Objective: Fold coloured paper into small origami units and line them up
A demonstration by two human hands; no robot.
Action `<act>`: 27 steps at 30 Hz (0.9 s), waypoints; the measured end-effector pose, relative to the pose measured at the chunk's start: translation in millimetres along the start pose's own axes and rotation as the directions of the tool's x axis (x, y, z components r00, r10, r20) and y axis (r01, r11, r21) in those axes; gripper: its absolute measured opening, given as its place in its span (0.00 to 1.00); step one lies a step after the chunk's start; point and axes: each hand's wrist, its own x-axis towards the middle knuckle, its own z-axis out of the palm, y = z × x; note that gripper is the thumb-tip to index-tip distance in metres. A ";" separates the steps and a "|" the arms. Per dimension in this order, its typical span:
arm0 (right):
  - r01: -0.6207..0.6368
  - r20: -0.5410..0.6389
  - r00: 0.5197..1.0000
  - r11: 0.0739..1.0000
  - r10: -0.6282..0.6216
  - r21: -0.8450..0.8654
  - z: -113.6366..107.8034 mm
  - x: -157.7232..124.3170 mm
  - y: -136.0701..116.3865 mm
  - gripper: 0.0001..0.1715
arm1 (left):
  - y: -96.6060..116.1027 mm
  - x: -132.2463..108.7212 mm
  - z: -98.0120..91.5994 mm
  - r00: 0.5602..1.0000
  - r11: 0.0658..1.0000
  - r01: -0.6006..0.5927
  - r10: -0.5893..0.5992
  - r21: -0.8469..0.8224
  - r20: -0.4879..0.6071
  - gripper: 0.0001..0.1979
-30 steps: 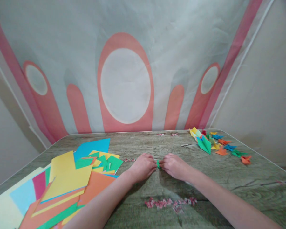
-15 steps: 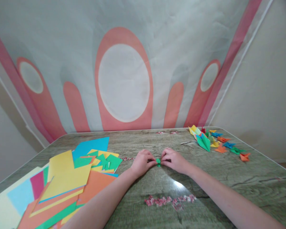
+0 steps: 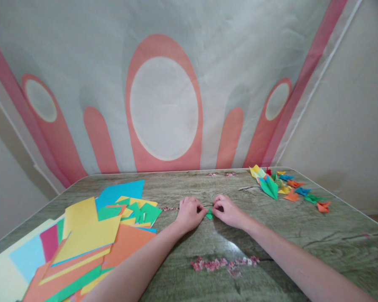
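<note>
A small folded green paper piece lies on the wood-patterned table at its middle. My left hand pinches its left side with curled fingers. From the other side my right hand pinches it too, fingers closed. Both hands rest low on the tabletop, knuckles nearly touching.
A loose heap of coloured paper sheets covers the table's left part. Several small folded paper shapes lie at the far right corner. Pink flower prints mark the tabletop near me. A patterned cloth hangs behind the table.
The view has shifted slightly. Both hands have stayed together on the green piece, working it with small finger movements; more of the piece shows now than a second ago.
</note>
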 end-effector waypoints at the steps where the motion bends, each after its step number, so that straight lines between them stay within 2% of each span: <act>1: -0.001 0.002 1.000 1.000 0.001 -0.014 0.6 0.3 -0.1 0.09 | 0.5 -0.1 0.5 1.000 1.000 0.000 0.000 0.013 -0.005 0.12; 13: 0.008 0.016 1.000 0.988 -0.006 -0.154 -0.1 1.6 -2.5 0.06 | 3.1 -0.2 4.2 1.000 0.997 -0.011 0.013 0.072 -0.026 0.10; 18: -0.005 0.061 0.998 0.990 0.014 -0.138 -2.4 4.2 -3.3 0.05 | 0.9 3.1 4.9 0.999 0.997 0.038 -0.038 0.063 0.000 0.09; 21: -0.047 0.050 0.997 0.992 0.053 -0.115 -2.1 7.3 -1.4 0.04 | -0.1 4.5 5.1 1.000 0.998 0.026 -0.027 0.060 0.015 0.09; 27: -0.095 0.117 0.988 0.992 0.105 -0.085 1.1 15.4 5.6 0.06 | -0.6 5.6 4.7 0.998 0.997 0.035 -0.038 0.063 0.040 0.09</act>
